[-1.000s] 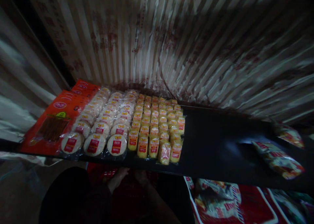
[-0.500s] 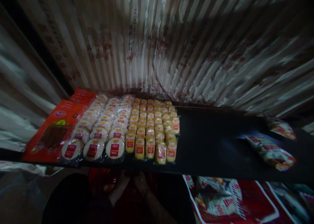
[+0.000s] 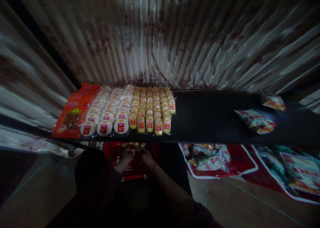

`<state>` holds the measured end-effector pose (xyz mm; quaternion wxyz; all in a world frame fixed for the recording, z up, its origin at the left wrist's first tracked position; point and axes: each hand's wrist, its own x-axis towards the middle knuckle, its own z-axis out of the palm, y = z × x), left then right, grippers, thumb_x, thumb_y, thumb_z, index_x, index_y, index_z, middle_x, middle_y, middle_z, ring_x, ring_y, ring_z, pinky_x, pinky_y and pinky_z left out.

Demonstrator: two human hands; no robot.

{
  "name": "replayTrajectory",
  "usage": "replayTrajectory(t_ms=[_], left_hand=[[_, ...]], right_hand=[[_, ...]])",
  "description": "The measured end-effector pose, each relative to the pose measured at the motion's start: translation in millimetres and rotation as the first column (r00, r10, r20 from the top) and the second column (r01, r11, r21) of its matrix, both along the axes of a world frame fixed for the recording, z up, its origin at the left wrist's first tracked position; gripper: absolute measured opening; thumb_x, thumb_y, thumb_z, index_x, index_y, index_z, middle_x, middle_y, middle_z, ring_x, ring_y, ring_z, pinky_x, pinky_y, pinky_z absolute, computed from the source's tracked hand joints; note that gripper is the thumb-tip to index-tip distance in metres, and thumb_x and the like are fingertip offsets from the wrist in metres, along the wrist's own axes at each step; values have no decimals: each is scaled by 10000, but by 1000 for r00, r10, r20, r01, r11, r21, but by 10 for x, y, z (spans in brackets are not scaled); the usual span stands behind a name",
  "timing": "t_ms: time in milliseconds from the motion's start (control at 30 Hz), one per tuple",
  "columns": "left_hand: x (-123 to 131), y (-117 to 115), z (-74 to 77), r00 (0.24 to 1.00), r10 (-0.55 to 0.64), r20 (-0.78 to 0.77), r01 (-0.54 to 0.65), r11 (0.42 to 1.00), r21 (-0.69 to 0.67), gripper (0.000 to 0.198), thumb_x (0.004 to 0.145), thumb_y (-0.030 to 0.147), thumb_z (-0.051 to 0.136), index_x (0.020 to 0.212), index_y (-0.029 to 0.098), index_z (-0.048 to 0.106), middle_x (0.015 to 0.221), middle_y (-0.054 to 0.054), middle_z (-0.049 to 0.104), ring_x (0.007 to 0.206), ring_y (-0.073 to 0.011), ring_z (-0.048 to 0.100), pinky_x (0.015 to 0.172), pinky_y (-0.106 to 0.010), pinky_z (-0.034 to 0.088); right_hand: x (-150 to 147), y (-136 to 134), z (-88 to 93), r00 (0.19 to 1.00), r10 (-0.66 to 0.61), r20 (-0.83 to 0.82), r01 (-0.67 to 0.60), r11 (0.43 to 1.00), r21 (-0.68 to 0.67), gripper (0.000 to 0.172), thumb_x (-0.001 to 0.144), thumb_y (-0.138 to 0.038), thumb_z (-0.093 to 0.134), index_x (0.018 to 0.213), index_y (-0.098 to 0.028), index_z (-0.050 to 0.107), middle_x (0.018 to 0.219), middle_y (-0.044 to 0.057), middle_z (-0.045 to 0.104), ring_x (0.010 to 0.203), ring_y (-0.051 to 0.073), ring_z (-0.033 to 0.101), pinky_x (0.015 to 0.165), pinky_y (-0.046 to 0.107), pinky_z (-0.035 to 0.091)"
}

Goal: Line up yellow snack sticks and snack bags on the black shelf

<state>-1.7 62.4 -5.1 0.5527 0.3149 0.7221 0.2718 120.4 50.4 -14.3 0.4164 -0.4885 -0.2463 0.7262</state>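
Low in the view, my left hand (image 3: 127, 154) and my right hand (image 3: 148, 157) reach into a red basket (image 3: 135, 178) below the shelf's front edge. Both have fingers curled close together, and small yellowish packs (image 3: 133, 147) show dimly around the fingertips. Darkness and blur hide what exactly each hand grips. Above them on the black shelf (image 3: 200, 121) stand rows of yellow-wrapped snack rolls (image 3: 150, 111). Left of these are rows of round white rice crackers (image 3: 104, 127) in clear wrappers. Flat orange snack bags (image 3: 72, 114) lie at the far left.
Two snack bags (image 3: 257, 121) lie on the right part of the shelf. Beneath it, a red container with a white rim (image 3: 240, 173) holds more bags, and another bag-filled container (image 3: 275, 191) stands at the right. Striped, crinkled sheeting (image 3: 150, 38) hangs behind and at the sides.
The view has tilted down, so the shelf sits higher and more of the red basket and my arms shows. Both hands stay close together in the basket; the shelf goods look unchanged.
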Motion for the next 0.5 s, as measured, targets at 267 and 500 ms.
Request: replayTrajectory(t_ms=[267, 500], left_hand=[[-176, -168, 520, 978, -6, 206, 9, 1000, -15, 120, 667, 38, 604, 703, 152, 607, 577, 25, 603, 499, -88, 552, 549, -213, 447], [-159, -133, 833, 918, -70, 391, 81, 997, -12, 111, 642, 114, 696, 726, 140, 628, 581, 13, 626, 502, -87, 576, 540, -192, 466]], right_hand=[[50, -173, 107, 1000, -7, 26, 7, 1000, -14, 423, 489, -253, 743, 894, -186, 646, 596, -55, 595, 500, 92, 482, 522, 236, 378], [112, -279, 289, 999, 44, 18, -44, 998, 35, 458, 501, -316, 759, 937, -200, 679, 790, -6, 699, 692, 161, 615, 684, 285, 461]])
